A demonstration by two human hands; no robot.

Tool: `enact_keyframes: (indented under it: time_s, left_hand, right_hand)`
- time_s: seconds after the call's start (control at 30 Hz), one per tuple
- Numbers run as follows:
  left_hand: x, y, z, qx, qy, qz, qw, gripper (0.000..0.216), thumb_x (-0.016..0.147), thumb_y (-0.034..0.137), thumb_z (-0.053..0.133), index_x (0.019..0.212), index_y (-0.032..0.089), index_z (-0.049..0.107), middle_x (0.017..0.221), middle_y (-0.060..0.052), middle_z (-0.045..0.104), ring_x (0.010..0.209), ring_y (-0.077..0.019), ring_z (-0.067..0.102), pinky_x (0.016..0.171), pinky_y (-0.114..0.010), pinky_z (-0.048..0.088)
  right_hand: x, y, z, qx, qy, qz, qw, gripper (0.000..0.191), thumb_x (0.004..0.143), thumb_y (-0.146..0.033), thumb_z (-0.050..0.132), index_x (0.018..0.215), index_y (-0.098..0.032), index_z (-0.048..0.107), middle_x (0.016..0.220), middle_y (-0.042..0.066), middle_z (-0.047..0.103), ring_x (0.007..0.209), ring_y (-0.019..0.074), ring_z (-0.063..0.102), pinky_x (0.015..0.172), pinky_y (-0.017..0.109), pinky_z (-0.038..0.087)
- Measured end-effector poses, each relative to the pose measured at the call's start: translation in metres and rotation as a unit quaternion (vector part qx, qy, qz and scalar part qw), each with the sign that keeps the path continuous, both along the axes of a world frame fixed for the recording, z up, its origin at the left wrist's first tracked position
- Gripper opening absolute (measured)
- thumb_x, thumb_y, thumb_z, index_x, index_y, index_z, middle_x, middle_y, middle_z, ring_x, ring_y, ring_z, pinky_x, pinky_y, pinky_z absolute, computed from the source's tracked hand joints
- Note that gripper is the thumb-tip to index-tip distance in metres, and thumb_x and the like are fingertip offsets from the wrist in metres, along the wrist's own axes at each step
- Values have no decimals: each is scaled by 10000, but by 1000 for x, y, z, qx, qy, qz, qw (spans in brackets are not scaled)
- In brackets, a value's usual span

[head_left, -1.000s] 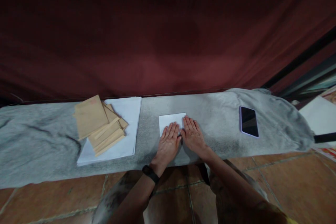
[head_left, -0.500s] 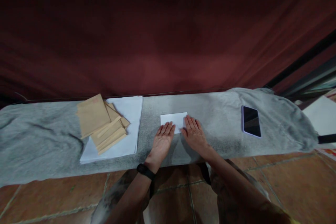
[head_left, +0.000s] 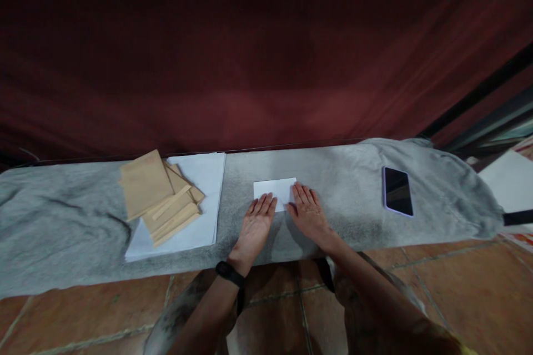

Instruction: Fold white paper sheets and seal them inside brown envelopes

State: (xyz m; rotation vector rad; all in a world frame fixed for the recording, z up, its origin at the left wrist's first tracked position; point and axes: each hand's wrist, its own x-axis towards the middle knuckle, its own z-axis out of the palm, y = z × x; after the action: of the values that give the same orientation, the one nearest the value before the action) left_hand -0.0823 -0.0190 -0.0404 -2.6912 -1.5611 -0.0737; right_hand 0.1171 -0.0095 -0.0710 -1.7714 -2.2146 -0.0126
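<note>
A small folded white paper [head_left: 275,188] lies on the grey cloth-covered bench [head_left: 341,188] in front of me. My left hand [head_left: 255,227] lies flat with fingers stretched out, its fingertips on the paper's near left edge. My right hand [head_left: 310,214] also lies flat and open, pressing on the paper's right near corner. A black band sits on my left wrist.
A pile of brown envelopes [head_left: 160,195] rests on white sheets [head_left: 204,177] to the left. A phone [head_left: 397,191] with a dark screen lies to the right. A dark red curtain [head_left: 250,55] hangs behind the bench. Tiled floor [head_left: 458,283] runs below.
My left hand has slid left and back along the paper, away from my right hand. The right hand has stayed nearly still.
</note>
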Motion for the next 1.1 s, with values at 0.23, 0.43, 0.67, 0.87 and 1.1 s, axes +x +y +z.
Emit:
enact_keyframes:
  time_s: [0.23,0.43,0.67,0.87,1.1]
  left_hand:
    - [0,0,3,-9,10,-14,1000,635,925,25,347,1525,199,457,1639,-101,438,1516,-197,401,1244,-424,353]
    - [1,0,3,-21,-5,-17,1000,625,925,24,363,1513,205,471,1614,-104,475,1506,-200,420,1247,-441,349]
    - [7,2,2,-9,-46,22,999,474,1018,141,371,1459,173,544,1570,-106,532,1449,-212,499,1220,-412,381]
    - [23,2,-11,-6,-82,85,993,518,1040,206,328,1532,113,460,1625,-153,444,1527,-260,383,1237,-487,355]
    - [28,3,-28,18,-93,57,994,685,980,205,397,1634,85,235,1674,-191,337,1582,-276,254,1285,-511,256]
  right_hand:
    - [-1,1,1,-7,5,0,1000,579,1052,-339,438,1556,-53,441,1618,189,436,1490,328,416,1237,517,274]
    - [-1,3,0,-6,14,-1,1000,589,1040,-338,455,1557,-54,440,1611,197,444,1490,339,418,1236,538,284]
    - [-8,2,3,-6,20,-11,1000,569,1041,-316,476,1532,-28,467,1601,218,451,1499,347,405,1259,554,235]
    - [-29,2,15,-19,70,42,996,582,1093,-374,330,1549,-32,449,1646,181,390,1554,290,322,1272,489,293]
    - [-50,2,15,-28,92,119,988,563,1099,-325,237,1605,-132,388,1630,109,445,1554,210,326,1295,440,295]
